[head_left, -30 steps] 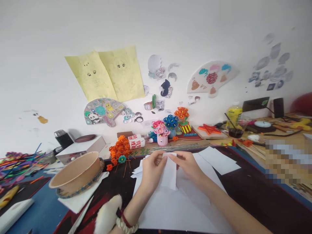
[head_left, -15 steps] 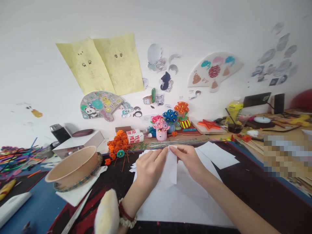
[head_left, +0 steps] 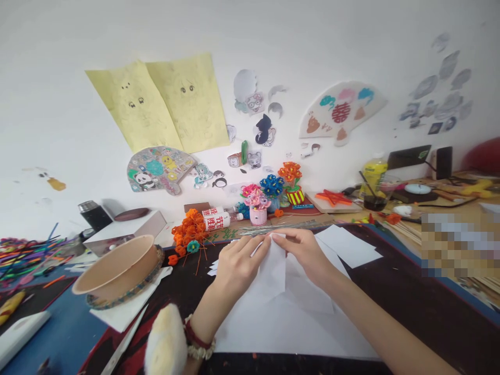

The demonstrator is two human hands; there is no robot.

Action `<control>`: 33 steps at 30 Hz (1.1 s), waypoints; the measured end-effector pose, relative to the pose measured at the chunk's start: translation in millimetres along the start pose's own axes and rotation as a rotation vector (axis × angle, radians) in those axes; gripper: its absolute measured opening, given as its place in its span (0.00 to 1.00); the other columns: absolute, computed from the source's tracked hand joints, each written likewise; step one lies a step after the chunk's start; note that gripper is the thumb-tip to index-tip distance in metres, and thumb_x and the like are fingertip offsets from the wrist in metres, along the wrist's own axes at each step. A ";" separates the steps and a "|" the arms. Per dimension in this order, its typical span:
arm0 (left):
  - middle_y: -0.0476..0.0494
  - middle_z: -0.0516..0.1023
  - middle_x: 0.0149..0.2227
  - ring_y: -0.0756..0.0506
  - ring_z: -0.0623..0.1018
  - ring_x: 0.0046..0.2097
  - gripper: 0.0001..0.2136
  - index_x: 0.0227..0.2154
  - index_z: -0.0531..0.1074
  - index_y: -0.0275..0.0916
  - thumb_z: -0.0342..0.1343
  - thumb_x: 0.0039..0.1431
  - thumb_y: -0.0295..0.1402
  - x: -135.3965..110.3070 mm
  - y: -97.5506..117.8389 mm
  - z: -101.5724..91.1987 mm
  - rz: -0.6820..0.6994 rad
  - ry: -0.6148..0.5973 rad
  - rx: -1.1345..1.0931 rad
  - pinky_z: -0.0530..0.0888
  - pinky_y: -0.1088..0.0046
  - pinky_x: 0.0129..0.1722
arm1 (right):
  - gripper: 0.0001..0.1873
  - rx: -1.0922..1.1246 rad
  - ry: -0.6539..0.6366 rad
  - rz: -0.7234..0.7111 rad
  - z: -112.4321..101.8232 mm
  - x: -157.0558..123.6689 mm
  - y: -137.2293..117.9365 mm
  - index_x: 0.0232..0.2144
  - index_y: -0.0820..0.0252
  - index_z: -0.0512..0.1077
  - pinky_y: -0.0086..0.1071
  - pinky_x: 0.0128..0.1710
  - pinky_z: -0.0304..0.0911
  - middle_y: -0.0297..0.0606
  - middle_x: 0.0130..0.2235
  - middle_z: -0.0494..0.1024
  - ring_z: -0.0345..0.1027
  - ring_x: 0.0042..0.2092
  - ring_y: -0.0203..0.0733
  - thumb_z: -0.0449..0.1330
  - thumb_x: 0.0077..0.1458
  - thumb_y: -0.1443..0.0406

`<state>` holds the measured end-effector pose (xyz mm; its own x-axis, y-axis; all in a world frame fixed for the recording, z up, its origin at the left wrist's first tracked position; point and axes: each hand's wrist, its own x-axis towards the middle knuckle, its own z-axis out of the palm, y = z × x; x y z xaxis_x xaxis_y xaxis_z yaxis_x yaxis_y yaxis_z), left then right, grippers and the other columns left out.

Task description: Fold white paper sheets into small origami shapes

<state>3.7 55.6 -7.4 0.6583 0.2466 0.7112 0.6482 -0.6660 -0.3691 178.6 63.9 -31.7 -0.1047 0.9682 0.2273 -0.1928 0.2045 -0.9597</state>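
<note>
A folded white paper (head_left: 273,273) lies on larger white sheets (head_left: 289,323) on the dark table. My left hand (head_left: 238,263) presses on its left side, fingertips pinching its top corner. My right hand (head_left: 307,252) pinches the same top edge from the right. Both hands meet at the paper's upper tip. A bead bracelet and a red band sit on my left wrist, with a pale fuzzy thing (head_left: 166,344) beside it.
A tan paper bowl (head_left: 117,268) stands at the left on white paper. Orange paper flowers (head_left: 189,237), glue bottles (head_left: 216,219) and small flower pots (head_left: 260,208) line the back. More white sheets (head_left: 347,245) lie to the right. Coloured strips (head_left: 27,255) pile at far left.
Both hands have stayed on the folded paper, shifting slightly as they pinch its top edge. The view has tilted a little.
</note>
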 end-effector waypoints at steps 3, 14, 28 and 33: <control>0.42 0.81 0.41 0.46 0.80 0.39 0.12 0.47 0.72 0.38 0.49 0.63 0.23 -1.0 -0.6 1.1 0.005 -0.009 -0.037 0.75 0.72 0.34 | 0.20 -0.028 0.034 -0.001 -0.1 0.8 0.6 0.35 0.63 0.80 0.31 0.27 0.60 0.43 0.32 0.79 0.66 0.31 0.41 0.65 0.47 0.52; 0.44 0.82 0.35 0.47 0.80 0.36 0.09 0.41 0.73 0.39 0.52 0.61 0.23 -3.2 6.3 9.4 -0.279 0.217 -0.145 0.76 0.73 0.37 | 0.19 -0.019 -0.094 0.044 4.6 -1.3 1.0 0.25 0.61 0.75 0.30 0.27 0.58 0.35 0.24 0.72 0.65 0.28 0.39 0.65 0.46 0.50; 0.36 0.78 0.44 0.43 0.78 0.43 0.14 0.50 0.70 0.36 0.50 0.62 0.22 -2.8 5.3 1.0 -0.073 0.078 -0.093 0.76 0.67 0.40 | 0.24 -0.116 0.052 -0.082 9.2 -6.0 -16.5 0.15 0.60 0.65 0.27 0.21 0.53 0.30 0.19 0.61 0.53 0.23 0.34 0.62 0.48 0.49; 0.36 0.78 0.44 0.43 0.78 0.43 0.14 0.49 0.70 0.36 0.51 0.62 0.22 -2.7 3.7 1.9 -0.072 0.078 -0.101 0.76 0.67 0.39 | 0.22 -0.084 0.051 -0.079 7.5 -5.6 -19.2 0.15 0.60 0.67 0.28 0.22 0.53 0.31 0.20 0.64 0.54 0.24 0.34 0.63 0.46 0.50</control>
<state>5.1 53.8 -11.8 0.5771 0.2438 0.7795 0.6487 -0.7167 -0.2561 175.6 53.5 -13.4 -0.0424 0.9542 0.2960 -0.1156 0.2896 -0.9501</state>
